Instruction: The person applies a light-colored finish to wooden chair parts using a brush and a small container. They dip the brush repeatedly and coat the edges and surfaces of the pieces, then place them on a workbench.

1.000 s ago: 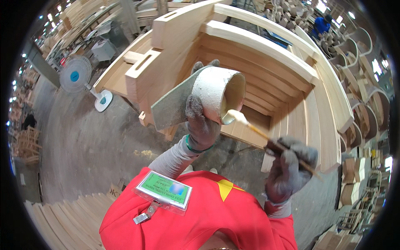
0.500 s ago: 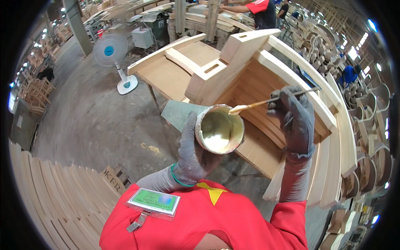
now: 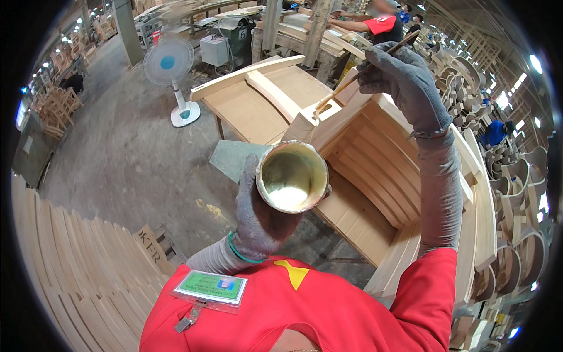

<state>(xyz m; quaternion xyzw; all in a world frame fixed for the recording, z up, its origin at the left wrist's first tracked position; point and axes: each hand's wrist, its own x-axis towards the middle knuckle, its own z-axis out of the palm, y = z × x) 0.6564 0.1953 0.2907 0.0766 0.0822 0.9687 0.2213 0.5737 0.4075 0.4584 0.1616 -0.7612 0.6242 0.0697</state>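
Observation:
My left hand, in a grey glove, is wrapped round a round pot with a smeared rim. Pale, creamy glue-like liquid lies inside it. My gloved right hand is raised at the upper right, pinching a thin brush by its handle. The brush slants down to the left. Its tip is at the slot in the end of a pale wooden block, and a thread of the liquid hangs there. The block belongs to a frame with curved wooden slats.
The frame rests on a low table. A grey-green flat plate juts out beside the pot. A standing fan is at the far left. Stacked wooden strips fill the lower left, and bent wood parts the right. A co-worker stands beyond.
My right hand has moved up and away, carrying the brush from the pot's rim to the slotted block. The pot has shifted slightly left in the view.

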